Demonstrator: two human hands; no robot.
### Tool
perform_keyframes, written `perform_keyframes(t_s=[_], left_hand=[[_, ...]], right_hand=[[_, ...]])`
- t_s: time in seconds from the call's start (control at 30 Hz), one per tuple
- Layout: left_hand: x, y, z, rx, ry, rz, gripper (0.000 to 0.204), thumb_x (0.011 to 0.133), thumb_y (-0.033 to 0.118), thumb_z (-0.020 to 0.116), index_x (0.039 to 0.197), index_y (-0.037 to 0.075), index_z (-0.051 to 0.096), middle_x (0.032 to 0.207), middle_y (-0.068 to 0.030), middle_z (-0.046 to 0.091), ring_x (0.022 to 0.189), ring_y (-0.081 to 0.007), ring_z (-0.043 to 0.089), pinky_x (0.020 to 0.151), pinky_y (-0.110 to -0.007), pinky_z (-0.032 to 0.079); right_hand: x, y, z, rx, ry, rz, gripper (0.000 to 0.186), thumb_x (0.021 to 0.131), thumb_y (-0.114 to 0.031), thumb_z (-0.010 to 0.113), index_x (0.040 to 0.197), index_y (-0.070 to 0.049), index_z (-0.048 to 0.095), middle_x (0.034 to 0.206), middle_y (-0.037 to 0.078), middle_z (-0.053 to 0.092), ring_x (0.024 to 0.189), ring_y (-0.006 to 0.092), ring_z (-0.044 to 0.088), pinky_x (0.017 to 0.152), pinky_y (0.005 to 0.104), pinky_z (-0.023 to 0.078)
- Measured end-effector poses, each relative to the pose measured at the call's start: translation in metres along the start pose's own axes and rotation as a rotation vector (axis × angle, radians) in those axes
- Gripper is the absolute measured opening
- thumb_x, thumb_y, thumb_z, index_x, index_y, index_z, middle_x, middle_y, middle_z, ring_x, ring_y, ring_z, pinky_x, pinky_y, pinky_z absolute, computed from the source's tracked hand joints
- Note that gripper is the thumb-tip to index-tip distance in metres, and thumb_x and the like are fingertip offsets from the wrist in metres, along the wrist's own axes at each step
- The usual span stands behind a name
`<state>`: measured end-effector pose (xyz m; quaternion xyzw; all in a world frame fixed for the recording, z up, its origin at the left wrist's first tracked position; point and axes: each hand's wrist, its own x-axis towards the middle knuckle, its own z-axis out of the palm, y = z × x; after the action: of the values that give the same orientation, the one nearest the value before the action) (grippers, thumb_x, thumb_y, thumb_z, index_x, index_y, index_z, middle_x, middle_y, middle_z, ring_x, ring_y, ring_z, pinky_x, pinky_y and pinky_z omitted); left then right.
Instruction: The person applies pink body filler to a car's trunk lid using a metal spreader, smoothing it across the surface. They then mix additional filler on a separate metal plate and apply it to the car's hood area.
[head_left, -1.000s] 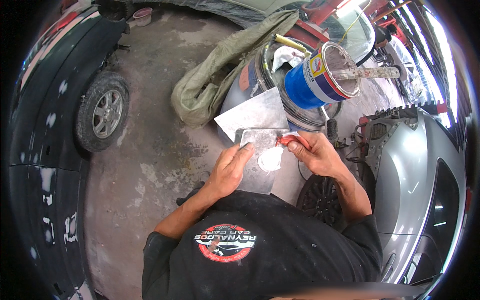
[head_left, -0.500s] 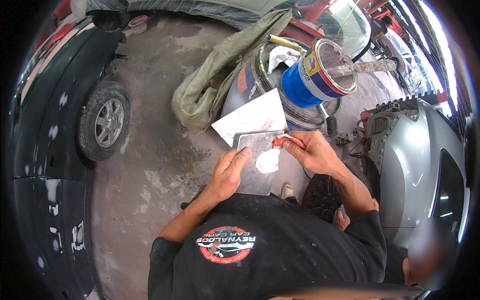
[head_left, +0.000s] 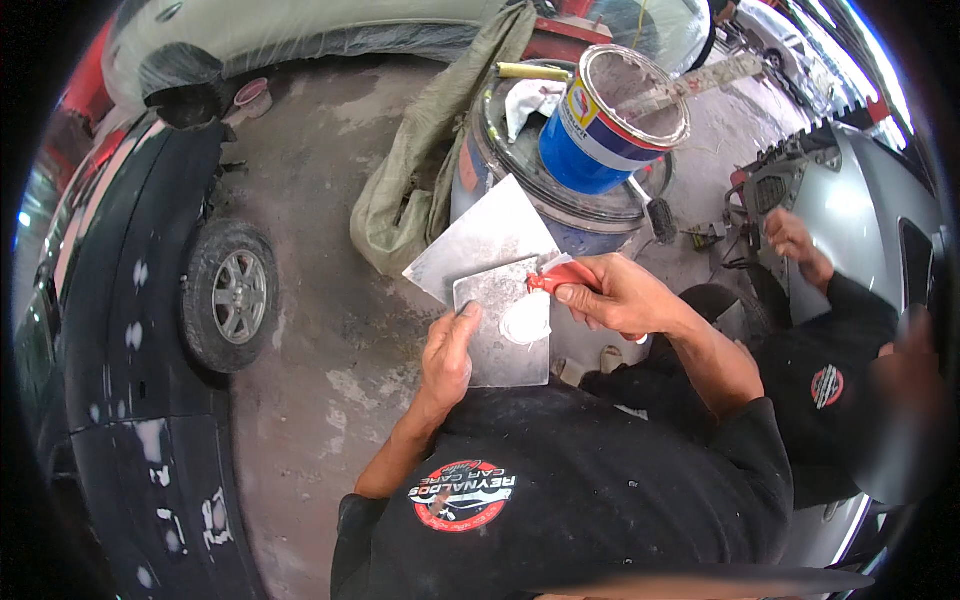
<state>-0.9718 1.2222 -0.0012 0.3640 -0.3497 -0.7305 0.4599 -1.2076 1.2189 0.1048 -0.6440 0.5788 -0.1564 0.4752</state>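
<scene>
My left hand grips the left edge of a flat grey plate, its thumb lying on top. A round dollop of white putty sits on the plate's right half. In my right hand is a small, soft-looking red squeeze tube, its end over the plate's upper right corner, just above the putty. My fingers partly cover the tube. Beyond the plate, a larger whitish sheet juts out at an angle, its near part hidden behind the plate.
A drum ahead carries a blue can with a smeared stick across it and a white cloth. Olive fabric drapes beside it. A black car body stands left, near a wheel. A co-worker is close on the right.
My view has shifted a little, and the plate sits slightly further left. More of the red tube shows in my right hand. The co-worker at right has come further into view, one hand raised.
</scene>
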Motion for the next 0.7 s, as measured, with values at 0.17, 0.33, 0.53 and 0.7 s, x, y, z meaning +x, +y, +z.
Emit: perform_keyframes(t_s=[0.17,0.33,0.53,0.7], left_hand=[[0.002,0.009,0.0,0.531,-0.032,0.048,0.028,0.099,0.024,0.053,0.1,-0.002,0.065,0.087,-0.0037,0.063,0.081,-0.0109,0.053,0.073,-0.026,0.041],[0.003,0.01,0.008,0.501,-0.126,0.264,0.032,0.1,0.023,0.047,0.09,-0.003,0.061,0.069,-0.0115,0.056,0.065,-0.0182,0.05,0.062,-0.035,0.038],[0.001,0.013,0.012,0.643,-0.129,0.302,0.032,0.1,0.024,0.047,0.09,-0.003,0.06,0.07,-0.0136,0.056,0.065,-0.0223,0.051,0.064,-0.037,0.04],[0.009,0.003,0.004,0.608,-0.105,0.248,0.033,0.1,0.025,0.048,0.091,-0.003,0.061,0.073,-0.0102,0.06,0.068,-0.0195,0.054,0.065,-0.035,0.041]], right_hand=[[-0.003,-0.002,0.002,-0.052,0.087,-0.062,0.028,0.098,-0.03,0.059,0.102,-0.003,0.065,0.061,0.003,0.056,0.054,0.0105,0.055,0.052,0.0312,0.042],[-0.005,-0.001,0.003,-0.194,0.202,-0.136,0.027,0.094,-0.026,0.061,0.105,-0.001,0.065,0.072,0.021,0.063,0.071,0.0406,0.063,0.061,0.0429,0.046],[-0.004,0.003,0.011,-0.379,0.3,-0.231,0.022,0.092,-0.022,0.065,0.099,-0.001,0.063,0.073,0.022,0.062,0.071,0.0404,0.063,0.059,0.0434,0.047],[-0.01,0.002,0.02,-0.203,0.485,-0.441,0.016,0.092,-0.013,0.066,0.098,0.001,0.063,0.065,0.012,0.061,0.056,0.0199,0.063,0.055,0.0332,0.048]])
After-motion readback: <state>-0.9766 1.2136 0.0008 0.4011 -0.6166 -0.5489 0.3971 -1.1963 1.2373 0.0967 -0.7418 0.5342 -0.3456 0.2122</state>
